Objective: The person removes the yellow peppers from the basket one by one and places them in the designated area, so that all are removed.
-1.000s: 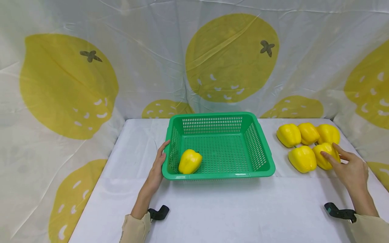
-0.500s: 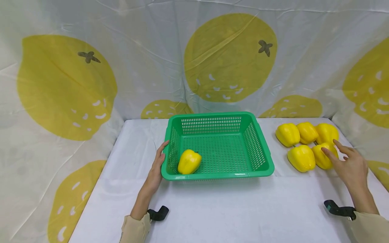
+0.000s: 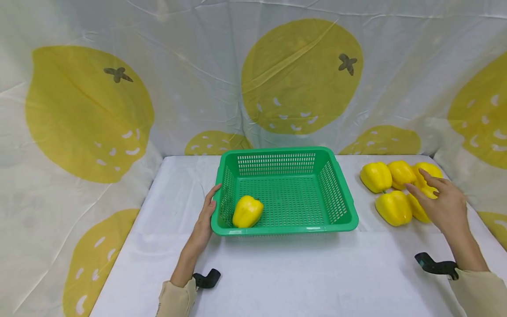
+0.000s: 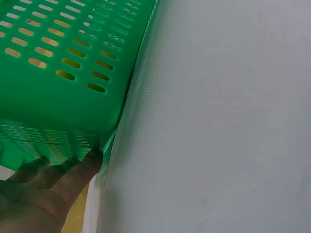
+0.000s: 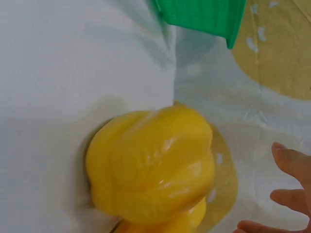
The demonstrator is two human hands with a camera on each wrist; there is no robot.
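Note:
A green plastic basket [image 3: 283, 230] stands mid-table in the head view, with one yellow bell pepper [image 3: 247, 211] in its near left corner. My left hand [image 3: 203, 222] touches the basket's left side from outside. In the left wrist view its extended fingers [image 4: 75, 179] rest against the slotted wall; the thumb is out of sight there. Over the cluster of yellow bell peppers at the right hovers my right hand [image 3: 447, 204], thumb and fingers spread and holding nothing. It partly hides the rear right and front right peppers. The front left pepper [image 3: 394, 208] shows fully.
Two more bell peppers stand at the back of the cluster, the left one [image 3: 376, 177] nearest the basket. A white cloth covers the table [image 3: 293, 273]. Behind it hangs a lemon-print curtain [image 3: 198, 88]. Both wrists carry black camera mounts [image 3: 435, 265].
My right hand has come away from the front right pepper and moved up and left over the cluster. The left hand, the basket and the peppers have stayed in place.

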